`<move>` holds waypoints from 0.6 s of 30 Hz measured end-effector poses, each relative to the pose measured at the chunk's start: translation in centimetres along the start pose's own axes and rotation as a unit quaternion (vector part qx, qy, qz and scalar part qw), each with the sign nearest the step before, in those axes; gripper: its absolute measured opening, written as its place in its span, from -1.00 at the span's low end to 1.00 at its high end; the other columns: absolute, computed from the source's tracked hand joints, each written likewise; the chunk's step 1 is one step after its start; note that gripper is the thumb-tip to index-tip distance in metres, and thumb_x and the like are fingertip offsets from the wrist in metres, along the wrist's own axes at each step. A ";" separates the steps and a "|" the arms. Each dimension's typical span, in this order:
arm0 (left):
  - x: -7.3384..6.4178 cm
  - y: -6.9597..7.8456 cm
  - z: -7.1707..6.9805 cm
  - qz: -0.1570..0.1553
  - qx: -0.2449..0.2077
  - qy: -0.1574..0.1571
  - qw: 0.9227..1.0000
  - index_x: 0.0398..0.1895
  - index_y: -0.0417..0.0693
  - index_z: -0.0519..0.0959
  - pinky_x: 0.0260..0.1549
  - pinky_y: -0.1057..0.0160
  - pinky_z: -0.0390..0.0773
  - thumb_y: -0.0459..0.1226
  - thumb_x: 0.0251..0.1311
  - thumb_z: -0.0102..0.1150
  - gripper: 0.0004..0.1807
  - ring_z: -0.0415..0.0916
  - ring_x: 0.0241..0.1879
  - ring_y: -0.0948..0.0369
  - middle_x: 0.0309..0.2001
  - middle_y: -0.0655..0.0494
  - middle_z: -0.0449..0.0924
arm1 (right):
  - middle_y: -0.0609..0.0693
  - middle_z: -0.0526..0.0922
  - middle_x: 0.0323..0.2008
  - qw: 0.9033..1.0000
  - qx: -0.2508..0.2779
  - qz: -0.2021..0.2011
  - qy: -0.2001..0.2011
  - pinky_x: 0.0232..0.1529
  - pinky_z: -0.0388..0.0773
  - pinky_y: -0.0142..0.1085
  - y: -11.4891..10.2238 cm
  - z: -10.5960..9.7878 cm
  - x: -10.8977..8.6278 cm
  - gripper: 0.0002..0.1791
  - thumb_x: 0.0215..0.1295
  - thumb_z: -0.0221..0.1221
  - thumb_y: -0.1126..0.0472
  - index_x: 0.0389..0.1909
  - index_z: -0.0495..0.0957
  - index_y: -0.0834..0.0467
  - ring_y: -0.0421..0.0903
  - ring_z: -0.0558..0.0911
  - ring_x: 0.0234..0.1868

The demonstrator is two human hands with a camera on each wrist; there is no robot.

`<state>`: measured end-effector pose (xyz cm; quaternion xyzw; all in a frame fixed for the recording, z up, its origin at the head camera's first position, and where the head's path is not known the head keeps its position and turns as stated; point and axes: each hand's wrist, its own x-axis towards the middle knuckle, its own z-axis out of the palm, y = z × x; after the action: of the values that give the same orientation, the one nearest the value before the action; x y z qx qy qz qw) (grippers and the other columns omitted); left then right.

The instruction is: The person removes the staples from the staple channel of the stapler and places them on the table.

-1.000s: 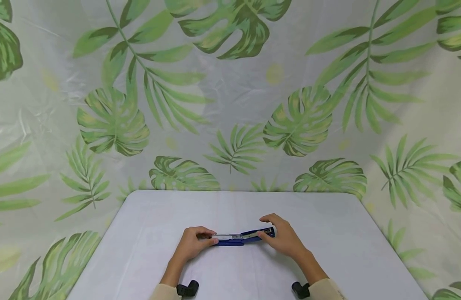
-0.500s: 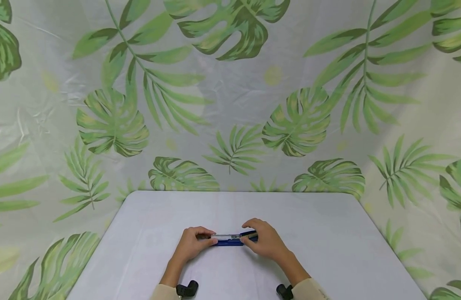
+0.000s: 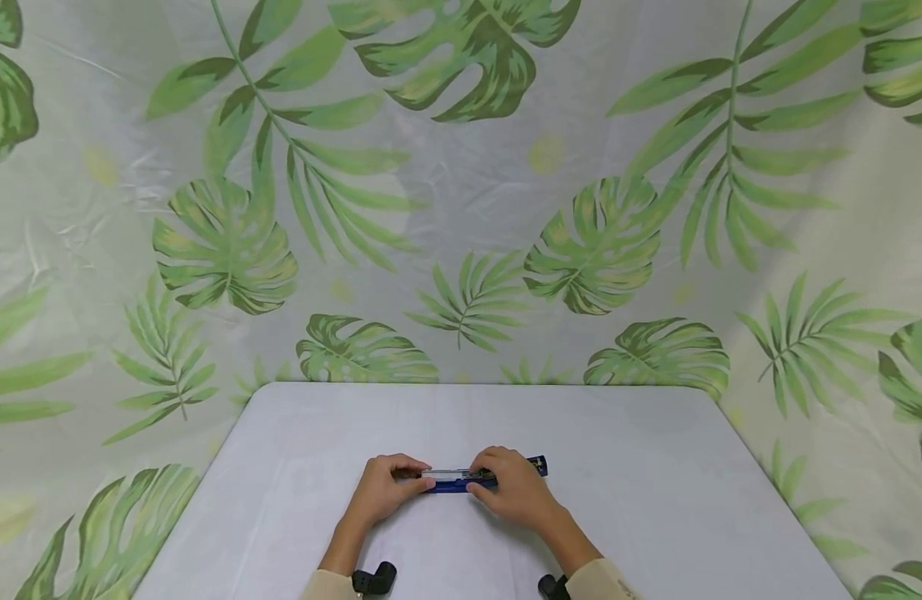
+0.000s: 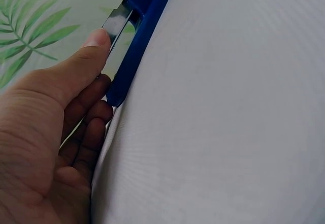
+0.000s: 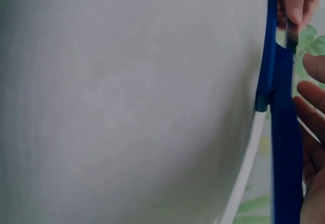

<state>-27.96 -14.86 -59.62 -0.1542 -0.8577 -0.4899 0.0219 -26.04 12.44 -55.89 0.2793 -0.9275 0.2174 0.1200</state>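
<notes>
A blue stapler [image 3: 449,486] lies on the white table with its cover swung back to the right, showing the metal staple channel [image 3: 442,475]. My left hand [image 3: 381,493] pinches the channel's left end; in the left wrist view the thumb [image 4: 96,40] presses on the metal and the fingers lie by the tip of the blue base. My right hand [image 3: 517,490] is over the hinge area, thumb on the near side and fingers on the far side. In the right wrist view its thumb [image 5: 316,67] stands apart from the blue cover [image 5: 287,158], fingers beside it.
The white table [image 3: 318,425] extends around the stapler to its rounded far corners. A leaf-patterned curtain [image 3: 461,208] hangs behind it. A black wrist camera [image 3: 374,577] sits at the left cuff.
My right hand has moved left from the cover's far end to the hinge area, baring the cover's right end. My left hand stays on the channel.
</notes>
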 end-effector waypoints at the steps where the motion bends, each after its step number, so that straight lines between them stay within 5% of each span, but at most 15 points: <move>1: 0.0 0.0 0.0 0.000 -0.001 0.001 1.000 -0.18 0.20 0.82 -0.20 0.37 0.64 0.07 0.08 0.54 -0.70 0.68 -0.25 0.39 -0.25 0.32 0.79 | -0.15 0.73 -0.07 1.000 -0.010 -0.004 0.003 0.10 0.62 -0.10 0.0 0.1 0.0 -0.81 0.29 0.40 -0.03 -0.20 0.73 -0.03 -0.12 0.68 0.03; 18: -0.1 0.1 0.1 0.007 -0.002 0.010 1.000 -0.17 0.21 0.82 -0.16 0.36 0.65 0.05 0.07 0.56 -0.71 0.70 -0.22 0.38 -0.23 0.32 0.80 | -0.15 0.73 -0.15 0.998 -0.045 -0.003 0.035 0.04 0.62 -0.17 -0.6 1.0 0.0 -0.90 0.25 0.43 0.06 -0.30 0.76 -0.01 -0.15 0.65 -0.07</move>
<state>-27.83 -14.78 -59.62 -0.1556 -0.8552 -0.4932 0.0338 -25.85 11.54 -56.54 0.2685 -0.9308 0.1845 0.1659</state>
